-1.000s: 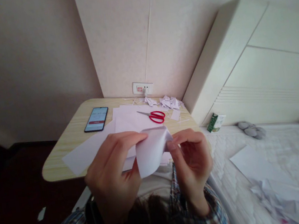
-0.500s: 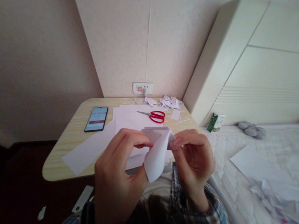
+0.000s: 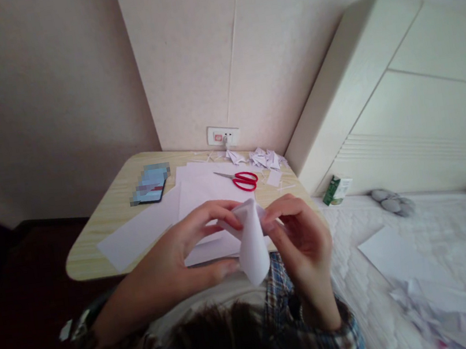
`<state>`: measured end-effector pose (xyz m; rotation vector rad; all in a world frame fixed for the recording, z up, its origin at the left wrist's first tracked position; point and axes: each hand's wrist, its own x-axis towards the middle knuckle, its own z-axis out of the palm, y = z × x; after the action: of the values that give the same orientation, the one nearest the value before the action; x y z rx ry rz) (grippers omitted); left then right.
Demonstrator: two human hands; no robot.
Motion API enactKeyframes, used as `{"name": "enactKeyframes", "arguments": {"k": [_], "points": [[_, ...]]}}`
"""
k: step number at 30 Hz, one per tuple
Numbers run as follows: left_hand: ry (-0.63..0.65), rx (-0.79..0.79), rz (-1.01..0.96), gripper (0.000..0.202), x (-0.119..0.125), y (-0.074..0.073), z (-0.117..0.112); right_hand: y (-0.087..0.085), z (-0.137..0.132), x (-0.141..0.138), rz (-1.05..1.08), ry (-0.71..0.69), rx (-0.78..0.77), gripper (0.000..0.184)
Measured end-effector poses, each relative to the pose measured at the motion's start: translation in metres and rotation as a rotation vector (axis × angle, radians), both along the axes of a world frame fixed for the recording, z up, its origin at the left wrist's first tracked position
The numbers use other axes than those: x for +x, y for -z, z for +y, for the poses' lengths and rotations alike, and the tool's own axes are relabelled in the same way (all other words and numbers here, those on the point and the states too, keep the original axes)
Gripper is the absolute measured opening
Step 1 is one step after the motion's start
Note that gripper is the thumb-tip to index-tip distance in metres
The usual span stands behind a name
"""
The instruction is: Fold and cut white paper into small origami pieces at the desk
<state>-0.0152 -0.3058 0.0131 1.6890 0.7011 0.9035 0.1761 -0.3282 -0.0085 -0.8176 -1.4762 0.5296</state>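
Note:
Between my hands is a folded piece of white paper (image 3: 252,247), held up over the table's near edge with a rounded flap hanging toward me. My left hand (image 3: 195,247) has its fingers on the paper's left side, the thumb low beside the flap. With thumb and fingertips, my right hand (image 3: 301,234) pinches the paper's right edge. Beyond the hands, red-handled scissors (image 3: 245,181) lie on white paper sheets (image 3: 200,188). A long paper strip (image 3: 137,235) lies to the left of them.
The pale wooden table (image 3: 90,248) also bears a phone (image 3: 151,184) and a pile of folded paper pieces (image 3: 264,158) at the back. A bed (image 3: 358,249) at right holds a green-and-white box (image 3: 337,190) and more paper (image 3: 398,255). A wall socket (image 3: 222,136) is behind.
My left hand and forearm have swung lower and flatter, and its thumb has moved along the flap. The paper has turned more upright. My right hand still pinches its edge.

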Motion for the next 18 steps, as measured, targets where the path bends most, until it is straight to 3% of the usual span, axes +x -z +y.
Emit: {"name": "enactKeyframes", "arguments": {"k": [4, 8, 13, 18], "points": [[-0.092, -0.105, -0.046, 0.007, -0.002, -0.003, 0.005, 0.0, 0.0, 0.004, -0.015, -0.057, -0.072, 0.014], [-0.186, -0.19, -0.115, 0.013, 0.01, -0.006, 0.004, -0.001, -0.001, 0.003, -0.051, -0.107, -0.088, 0.012], [-0.16, -0.307, -0.261, 0.009, 0.02, -0.005, 0.0, -0.002, -0.002, 0.003, -0.077, -0.115, -0.047, 0.013], [-0.098, -0.335, -0.264, 0.004, 0.019, -0.006, 0.0, -0.003, -0.003, 0.003, -0.09, -0.129, -0.043, 0.015]]}}
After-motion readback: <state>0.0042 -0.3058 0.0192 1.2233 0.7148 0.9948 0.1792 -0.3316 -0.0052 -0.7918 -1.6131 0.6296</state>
